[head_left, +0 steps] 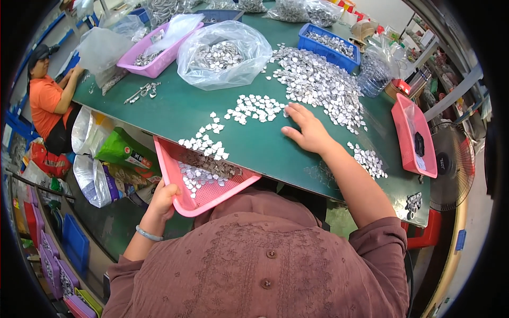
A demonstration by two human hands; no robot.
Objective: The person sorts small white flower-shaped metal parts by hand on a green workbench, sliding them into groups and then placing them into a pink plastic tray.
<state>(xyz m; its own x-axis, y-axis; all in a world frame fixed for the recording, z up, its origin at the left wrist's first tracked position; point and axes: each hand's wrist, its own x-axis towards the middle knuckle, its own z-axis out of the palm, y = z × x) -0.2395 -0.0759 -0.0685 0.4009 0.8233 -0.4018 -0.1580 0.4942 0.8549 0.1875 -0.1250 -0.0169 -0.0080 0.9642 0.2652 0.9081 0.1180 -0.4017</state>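
My left hand (165, 199) is closed round the rim of a pink plastic basket (212, 201), held tilted against the table's front edge. Small flat silvery pieces lie in the basket. More of these metal pieces (257, 108) spread across the green tabletop (191, 108) above it, some right at the edge over the basket. My right hand (308, 130) rests low over the table with thumb and fingers apart, its fingertips at the right end of that spread. Behind it lies a big heap of similar pieces (315, 79); a smaller group (368, 161) lies right of my forearm.
A clear bag of pieces (222, 55), a pink-purple bin (130, 61) and a blue bin (328, 50) stand at the back. On the right are a pink basket (411, 135) and a fan (450, 167). A person in orange (47, 100) sits at the far left.
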